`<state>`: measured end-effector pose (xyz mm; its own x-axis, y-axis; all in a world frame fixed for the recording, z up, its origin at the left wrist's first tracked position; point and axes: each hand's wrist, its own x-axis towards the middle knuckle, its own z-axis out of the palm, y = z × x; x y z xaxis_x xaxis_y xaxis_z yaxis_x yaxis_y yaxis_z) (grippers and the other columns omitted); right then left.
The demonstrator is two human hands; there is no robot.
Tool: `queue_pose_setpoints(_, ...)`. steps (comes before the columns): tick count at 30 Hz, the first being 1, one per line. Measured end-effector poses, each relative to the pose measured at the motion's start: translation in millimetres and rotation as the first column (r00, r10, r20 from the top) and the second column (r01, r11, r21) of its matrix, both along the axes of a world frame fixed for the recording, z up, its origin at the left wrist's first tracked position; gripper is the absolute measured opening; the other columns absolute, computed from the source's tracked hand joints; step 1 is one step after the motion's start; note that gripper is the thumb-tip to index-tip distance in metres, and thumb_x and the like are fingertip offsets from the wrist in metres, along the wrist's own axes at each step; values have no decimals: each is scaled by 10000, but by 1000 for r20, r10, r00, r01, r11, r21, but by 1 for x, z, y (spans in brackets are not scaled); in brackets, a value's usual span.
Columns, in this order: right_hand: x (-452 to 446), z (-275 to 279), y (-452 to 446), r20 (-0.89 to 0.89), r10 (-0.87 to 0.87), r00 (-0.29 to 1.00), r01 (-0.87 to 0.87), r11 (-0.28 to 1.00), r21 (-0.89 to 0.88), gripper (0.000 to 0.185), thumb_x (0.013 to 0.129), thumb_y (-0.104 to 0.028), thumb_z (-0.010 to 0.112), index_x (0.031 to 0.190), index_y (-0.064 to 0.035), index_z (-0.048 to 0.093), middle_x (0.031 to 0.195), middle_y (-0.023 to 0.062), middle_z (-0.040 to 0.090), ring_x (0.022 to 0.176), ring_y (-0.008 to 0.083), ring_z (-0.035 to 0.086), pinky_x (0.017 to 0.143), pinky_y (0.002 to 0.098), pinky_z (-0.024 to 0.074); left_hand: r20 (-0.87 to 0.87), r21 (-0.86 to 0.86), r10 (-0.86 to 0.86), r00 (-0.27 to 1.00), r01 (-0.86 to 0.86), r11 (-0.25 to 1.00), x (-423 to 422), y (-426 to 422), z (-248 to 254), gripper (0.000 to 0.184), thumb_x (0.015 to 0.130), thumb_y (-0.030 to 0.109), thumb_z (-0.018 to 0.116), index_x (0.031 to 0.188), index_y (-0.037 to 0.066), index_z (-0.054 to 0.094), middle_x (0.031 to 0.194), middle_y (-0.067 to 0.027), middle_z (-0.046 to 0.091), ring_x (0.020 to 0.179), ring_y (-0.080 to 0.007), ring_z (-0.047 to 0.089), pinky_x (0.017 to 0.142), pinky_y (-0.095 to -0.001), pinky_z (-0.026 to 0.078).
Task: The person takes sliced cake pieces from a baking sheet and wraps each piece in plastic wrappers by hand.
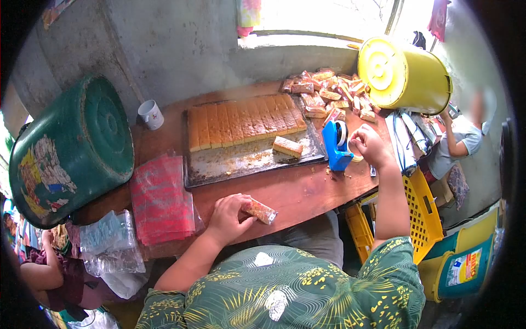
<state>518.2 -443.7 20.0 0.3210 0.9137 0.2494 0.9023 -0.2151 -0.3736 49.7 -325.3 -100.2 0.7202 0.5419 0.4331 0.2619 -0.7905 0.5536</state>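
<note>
My left hand (227, 219) is closed around a wrapped cake bar (261, 211) near the table's front edge. Clear film covers the bar. Beside the blue tape dispenser (338, 148), my right hand (368, 145) is raised with its fingers pinched; what they hold, if anything, is too small to make out. Behind the dispenser lies a heap of wrapped cake bars (329, 94). A dark baking tray (219, 171) holds a cake cut into slices (246, 122), and one loose slice (287, 146) sits apart on its crumb-strewn front.
Red-printed plastic wrappers (161, 200) lie left of my left hand, with clear bags (112, 241) beyond. A green drum (74, 151), a white mug (150, 114) and a yellow drum (405, 74) border the work area. Yellow crates (419, 214) stand at right; people are on both sides.
</note>
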Motion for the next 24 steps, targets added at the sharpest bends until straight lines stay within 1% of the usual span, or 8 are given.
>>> queue_pose_setpoints(2,-26,15,-18,61,94,994,-98,993,69,41,950,-44,669,922,-15,677,927,115,600,880,248,612,775,353,505,8,3,-3,1000,3,1000,0,-1,1,510,759,238,871,1171,115,598,1272,-88,694,1230,-326,630,1060,-488,443)
queue_pose_setpoints(5,-45,2,-50,82,78,994,-81,996,38,46,956,-46,676,944,-3,664,945,94,610,875,219,619,781,342,507,15,-14,8,1000,-8,1000,1,-3,4,501,759,237,870,1160,118,594,1290,-92,688,1234,-322,630,1061,-483,440)
queue_pose_setpoints(7,-56,-20,-63,-202,5,979,2,999,35,58,969,-47,680,954,0,649,986,78,607,879,186,618,778,329,506,34,-1,8,999,-8,1000,1,-2,2,489,759,238,870,1142,119,590,1273,-87,689,1214,-320,635,1051,-482,441)
queue_pose_setpoints(8,-52,-38,-66,-188,32,982,-21,998,62,62,976,-46,685,963,-11,637,1021,74,593,905,151,603,792,300,508,42,2,5,999,-5,1000,1,-3,1,483,759,239,870,1133,120,589,1265,-85,690,1204,-319,638,1046,-481,441)
queue_pose_setpoints(9,-57,-46,-65,-357,30,934,12,993,113,68,933,-67,695,964,-28,647,1057,109,648,984,241,642,886,336,536,31,1,0,1000,-1,1000,0,-4,-1,476,760,239,870,1122,120,586,1244,-81,690,1184,-317,641,1036,-483,442)
queue_pose_setpoints(14,-39,-112,-58,-851,180,493,177,937,301,137,885,-2,688,1016,-21,653,1181,98,673,1045,179,645,962,306,523,21,-43,-39,999,40,998,0,-2,-1,456,752,226,879,1075,121,575,1127,-66,687,1070,-316,656,967,-483,467)
queue_pose_setpoints(21,-43,-125,-58,-870,491,48,305,822,481,199,947,-93,598,1097,14,674,1042,126,724,956,212,677,937,335,521,69,-74,-52,996,57,996,-1,-3,5,459,736,202,896,1060,120,580,1080,-74,686,1013,-322,667,906,-465,499)
queue_pose_setpoints(24,-49,-124,-49,-937,305,173,454,819,350,219,1014,-252,692,985,-41,641,925,76,710,821,172,674,791,291,544,71,-78,-57,996,62,995,-1,-2,5,455,739,204,894,1062,118,584,1072,-79,684,1011,-327,669,903,-471,502)
